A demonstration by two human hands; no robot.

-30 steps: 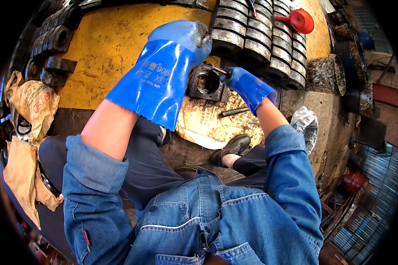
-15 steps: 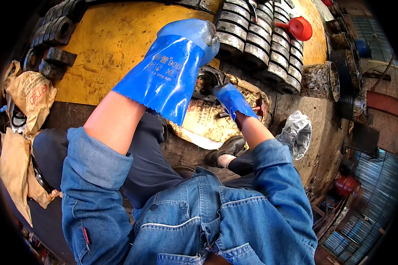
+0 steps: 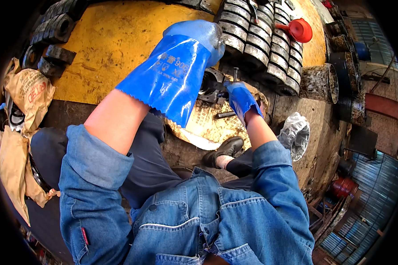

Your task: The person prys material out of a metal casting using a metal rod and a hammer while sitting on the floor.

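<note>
Both my hands wear blue rubber gloves. My left hand [image 3: 197,37] reaches forward, its dirty fingers curled beside the stacked metal rings [image 3: 232,28]; what they hold, if anything, is hidden. Partly under its cuff sits a dark, greasy metal part [image 3: 212,84] with a round bore. Just right of that part, my right hand [image 3: 241,97] is closed on a bolt [image 3: 236,74], whose head and shank stick up past the fingers. A second dark bolt or threaded rod [image 3: 226,115] lies below, on the stained paper sheet [image 3: 203,128].
A red plastic ladle [image 3: 300,30] rests on the ring stacks. Dark metal blocks [image 3: 57,55] stand at the left of the yellow board [image 3: 106,44]. Brown paper bags [image 3: 28,97] are at my left. A clear plastic bag [image 3: 295,134] and a grimy bucket [image 3: 320,83] are at the right.
My right hand has shifted slightly right and turned, and a bolt now shows upright at its fingers. My left hand has moved a little to the right.
</note>
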